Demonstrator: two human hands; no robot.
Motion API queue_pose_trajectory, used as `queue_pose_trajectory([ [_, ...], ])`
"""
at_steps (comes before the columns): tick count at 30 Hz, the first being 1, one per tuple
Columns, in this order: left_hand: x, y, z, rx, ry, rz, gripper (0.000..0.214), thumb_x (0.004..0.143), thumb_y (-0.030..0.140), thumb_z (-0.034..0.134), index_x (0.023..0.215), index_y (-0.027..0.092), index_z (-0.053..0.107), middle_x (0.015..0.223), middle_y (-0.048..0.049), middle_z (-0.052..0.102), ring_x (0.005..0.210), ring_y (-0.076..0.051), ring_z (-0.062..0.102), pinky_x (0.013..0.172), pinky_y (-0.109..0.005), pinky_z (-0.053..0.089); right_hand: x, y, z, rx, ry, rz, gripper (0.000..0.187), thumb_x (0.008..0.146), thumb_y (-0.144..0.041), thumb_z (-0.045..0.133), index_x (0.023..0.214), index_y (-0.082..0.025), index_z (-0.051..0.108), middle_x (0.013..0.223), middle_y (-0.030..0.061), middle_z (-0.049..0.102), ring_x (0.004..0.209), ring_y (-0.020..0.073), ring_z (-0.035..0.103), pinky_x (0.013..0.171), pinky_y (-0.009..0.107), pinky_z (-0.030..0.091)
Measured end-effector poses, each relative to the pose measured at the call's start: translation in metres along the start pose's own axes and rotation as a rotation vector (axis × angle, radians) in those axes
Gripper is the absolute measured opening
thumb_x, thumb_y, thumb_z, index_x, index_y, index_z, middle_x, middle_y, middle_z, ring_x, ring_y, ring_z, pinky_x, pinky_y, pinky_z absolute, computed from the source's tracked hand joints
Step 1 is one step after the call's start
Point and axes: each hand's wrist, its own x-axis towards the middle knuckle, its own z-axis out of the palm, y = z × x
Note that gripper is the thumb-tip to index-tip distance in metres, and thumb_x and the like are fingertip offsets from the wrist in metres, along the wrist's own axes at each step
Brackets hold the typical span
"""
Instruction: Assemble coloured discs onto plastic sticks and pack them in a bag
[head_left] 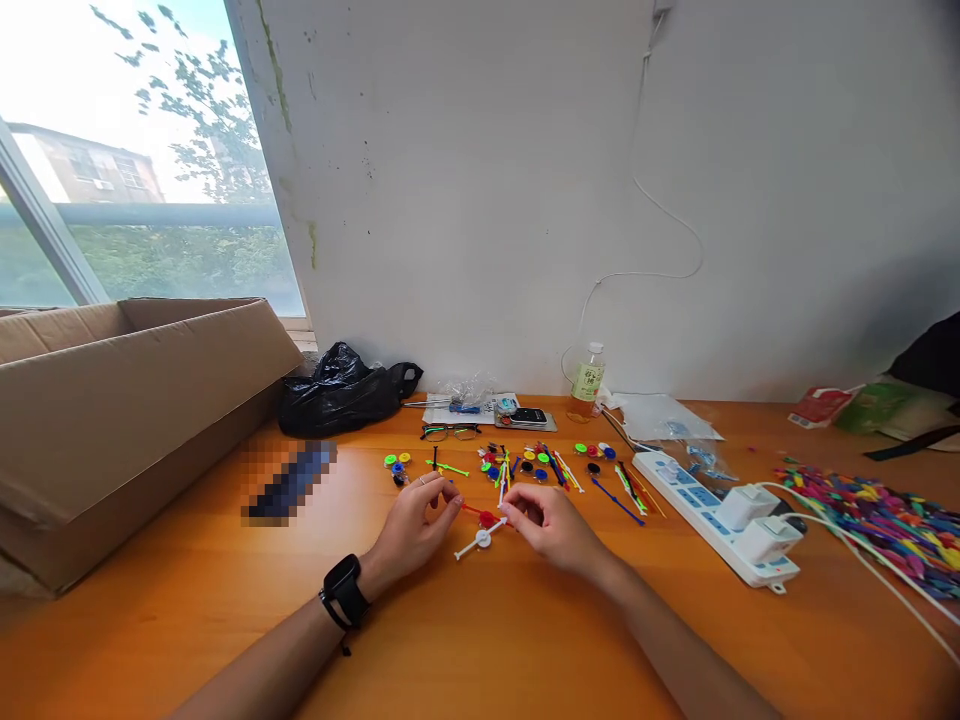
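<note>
My left hand [420, 522], with a black watch on its wrist, pinches one end of a thin red arrow-shaped spinner [487, 519] with a round hub. At the spinner's other side, my right hand [551, 520] has thumb and fingertips pressed together, partly hiding that end. Just below the fingers lies a white arrow-shaped spinner [484, 538] with a round white hub, slanting across the table; its upper tip meets the right fingertips. Beyond the hands are loose coloured sticks [505, 475] and small round pieces [398, 462] in green, yellow, blue, red and black.
A large cardboard box [150, 390] stands left, beside a black plastic bag [349, 390]. Glasses [450, 433], a phone [528, 416] and a bottle [588, 383] are at the back. Rightward lie a power strip [690, 505] with plugs and a multicoloured pile [877, 520].
</note>
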Motion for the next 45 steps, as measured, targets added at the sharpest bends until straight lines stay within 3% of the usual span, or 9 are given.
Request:
queue_pose_trajectory([
  [4, -0.001, 0.005, -0.006, -0.021, -0.089, 0.093, 0.017, 0.097, 0.037, 0.064, 0.099, 0.021, 0.071, 0.102, -0.0087, 0.072, 0.097, -0.024, 0.064, 0.087, -0.036, 0.051, -0.002, 0.0, 0.001, -0.17, 0.046, -0.048, 0.019, 0.1, -0.033, 0.059, 0.095, -0.02, 0.072, 0.088, 0.0033, 0.07, 0.07, 0.0157, 0.058, 0.064, 0.027, 0.043],
  [7, -0.004, 0.008, -0.007, 0.004, -0.179, 0.19, 0.029, 0.09, 0.042, 0.074, 0.114, 0.026, 0.072, 0.12, -0.0107, 0.071, 0.113, -0.029, 0.064, 0.099, -0.043, 0.05, -0.005, -0.002, 0.002, -0.247, 0.01, -0.08, 0.017, 0.099, -0.028, 0.058, 0.108, -0.022, 0.072, 0.108, 0.0068, 0.072, 0.088, 0.0197, 0.067, 0.078, 0.029, 0.049],
  [10, -0.006, 0.007, -0.004, 0.048, -0.248, 0.215, 0.047, 0.086, 0.046, 0.079, 0.128, 0.029, 0.068, 0.127, -0.0111, 0.07, 0.12, -0.032, 0.062, 0.103, -0.046, 0.05, -0.007, -0.001, 0.003, -0.298, -0.052, -0.065, 0.024, 0.098, -0.025, 0.059, 0.119, -0.024, 0.07, 0.118, 0.0078, 0.072, 0.099, 0.0231, 0.07, 0.087, 0.031, 0.05],
  [12, -0.006, 0.004, -0.001, 0.05, -0.262, 0.182, 0.047, 0.089, 0.045, 0.075, 0.132, 0.029, 0.067, 0.123, -0.0105, 0.073, 0.117, -0.031, 0.064, 0.101, -0.045, 0.052, -0.007, 0.0, 0.004, -0.309, -0.077, -0.033, 0.025, 0.099, -0.025, 0.058, 0.12, -0.023, 0.07, 0.117, 0.0084, 0.074, 0.101, 0.0244, 0.07, 0.089, 0.032, 0.051],
  [18, -0.004, -0.003, 0.003, -0.002, -0.264, 0.083, 0.028, 0.098, 0.039, 0.066, 0.121, 0.024, 0.073, 0.106, -0.009, 0.077, 0.099, -0.024, 0.069, 0.089, -0.034, 0.055, -0.007, 0.001, 0.005, -0.296, -0.092, -0.014, 0.025, 0.1, -0.026, 0.056, 0.12, -0.022, 0.071, 0.113, 0.0095, 0.076, 0.102, 0.0249, 0.071, 0.091, 0.033, 0.051],
  [24, -0.005, -0.004, 0.004, 0.011, -0.274, 0.029, 0.017, 0.095, 0.033, 0.069, 0.109, 0.023, 0.074, 0.102, -0.0055, 0.076, 0.092, -0.021, 0.068, 0.08, -0.03, 0.053, -0.008, -0.005, 0.004, -0.295, -0.085, -0.047, 0.022, 0.1, -0.027, 0.058, 0.118, -0.022, 0.07, 0.113, 0.0089, 0.074, 0.1, 0.0242, 0.07, 0.091, 0.033, 0.05],
  [32, -0.002, 0.003, 0.001, 0.003, -0.281, 0.076, 0.015, 0.096, 0.037, 0.068, 0.095, 0.022, 0.071, 0.093, -0.0036, 0.074, 0.089, -0.02, 0.065, 0.079, -0.03, 0.05, -0.009, -0.004, 0.008, -0.312, -0.08, -0.057, 0.015, 0.1, -0.028, 0.058, 0.111, -0.022, 0.067, 0.108, 0.0063, 0.071, 0.083, 0.0194, 0.066, 0.074, 0.029, 0.047],
  [39, 0.004, -0.002, -0.01, 0.026, -0.183, 0.097, 0.024, 0.104, 0.028, 0.048, 0.104, 0.023, 0.072, 0.105, -0.0089, 0.073, 0.099, -0.024, 0.065, 0.09, -0.036, 0.052, -0.009, -0.011, 0.006, -0.288, -0.063, -0.081, 0.024, 0.1, -0.034, 0.06, 0.121, -0.024, 0.066, 0.12, 0.0079, 0.068, 0.087, 0.0203, 0.069, 0.078, 0.03, 0.051],
  [45, 0.004, -0.026, -0.011, 0.14, -0.183, 0.158, 0.024, 0.095, 0.022, 0.059, 0.114, 0.026, 0.073, 0.113, -0.0105, 0.072, 0.108, -0.028, 0.063, 0.099, -0.044, 0.051, -0.008, -0.009, 0.019, -0.278, -0.118, -0.099, 0.047, 0.092, -0.039, 0.071, 0.136, -0.026, 0.062, 0.131, 0.0086, 0.068, 0.107, 0.0253, 0.07, 0.091, 0.033, 0.053],
])
